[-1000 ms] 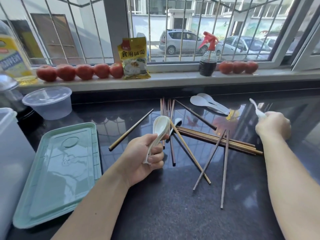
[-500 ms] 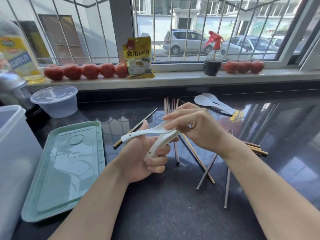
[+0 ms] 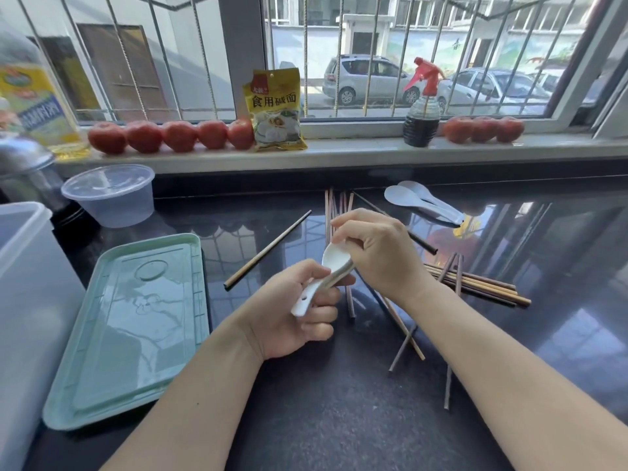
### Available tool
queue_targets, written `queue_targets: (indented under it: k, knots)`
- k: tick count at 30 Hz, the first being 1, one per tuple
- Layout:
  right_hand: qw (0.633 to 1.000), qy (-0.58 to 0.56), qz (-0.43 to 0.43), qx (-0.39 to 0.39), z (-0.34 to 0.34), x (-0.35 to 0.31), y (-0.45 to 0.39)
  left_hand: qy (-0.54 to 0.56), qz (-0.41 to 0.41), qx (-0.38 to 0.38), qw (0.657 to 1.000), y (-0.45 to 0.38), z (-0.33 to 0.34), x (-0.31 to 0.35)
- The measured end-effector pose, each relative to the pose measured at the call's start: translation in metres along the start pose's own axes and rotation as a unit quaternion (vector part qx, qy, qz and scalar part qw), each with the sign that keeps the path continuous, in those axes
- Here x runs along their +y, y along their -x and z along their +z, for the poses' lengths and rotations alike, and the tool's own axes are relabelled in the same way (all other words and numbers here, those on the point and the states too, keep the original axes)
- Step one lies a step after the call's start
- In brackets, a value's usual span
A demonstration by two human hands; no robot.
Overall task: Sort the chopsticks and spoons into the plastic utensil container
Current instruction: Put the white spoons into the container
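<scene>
My left hand (image 3: pixel 299 307) grips the handles of stacked white spoons (image 3: pixel 326 277) above the dark counter. My right hand (image 3: pixel 380 253) curls over the bowl end of the same spoons, fingers touching them. Several brown and dark chopsticks (image 3: pixel 475 283) lie scattered on the counter behind and right of my hands; one lone chopstick (image 3: pixel 268 249) lies to the left. Two more white spoons (image 3: pixel 421 202) rest at the back right. A translucent plastic container (image 3: pixel 23 287) stands at the far left edge, with its green lid (image 3: pixel 132 328) flat beside it.
A round clear plastic tub (image 3: pixel 112 195) sits at the back left. On the windowsill stand tomatoes (image 3: pixel 170 136), a yellow packet (image 3: pixel 275 110), a spray bottle (image 3: pixel 421 110) and an oil bottle (image 3: pixel 30 100). A metal pot lid (image 3: pixel 20 158) shows at far left.
My right hand brought a spoon from the far right to my left hand and nested it onto the spoon held there. The spoons now lie aligned in my left hand's grip.
</scene>
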State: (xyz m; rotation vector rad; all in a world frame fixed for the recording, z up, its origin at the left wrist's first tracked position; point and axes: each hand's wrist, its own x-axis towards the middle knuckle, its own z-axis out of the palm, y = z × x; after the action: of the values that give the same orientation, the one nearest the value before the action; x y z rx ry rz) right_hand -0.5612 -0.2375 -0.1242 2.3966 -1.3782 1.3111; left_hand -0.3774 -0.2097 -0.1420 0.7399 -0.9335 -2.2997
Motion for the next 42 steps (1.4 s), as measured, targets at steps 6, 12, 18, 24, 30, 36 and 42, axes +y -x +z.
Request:
queue_targets:
  k: [6, 12, 18, 24, 30, 36, 42]
  knots:
    - [0.983, 0.051, 0.176, 0.018, -0.008, 0.045, -0.001, 0.075, 0.096, 0.122, 0.985, -0.002, -0.001, 0.005]
    - [0.954, 0.083, 0.208, -0.200, 0.000, 0.073, -0.001, 0.100, 0.193, 0.206, 0.954, -0.007, -0.004, 0.004]
    - [0.960, 0.104, 0.149, -0.215, 0.012, 0.066, -0.009, 0.089, 0.198, 0.194, 0.957, -0.008, -0.001, 0.001]
    - [0.962, 0.118, 0.105, -0.223, 0.003, 0.068, -0.007, 0.072, 0.182, 0.188, 0.963, -0.008, -0.003, 0.000]
    - [0.968, 0.101, 0.124, -0.192, -0.020, 0.077, -0.009, 0.055, 0.179, 0.195, 0.963, -0.006, -0.006, 0.000]
    - [0.965, 0.015, 0.261, -0.031, -0.037, 0.091, 0.003, 0.040, 0.171, 0.159, 0.971, -0.004, -0.005, 0.000]
    - [0.931, -0.272, 0.215, 0.116, -0.050, 0.054, -0.009, 0.060, 0.101, 0.100, 0.988, 0.002, -0.005, 0.005]
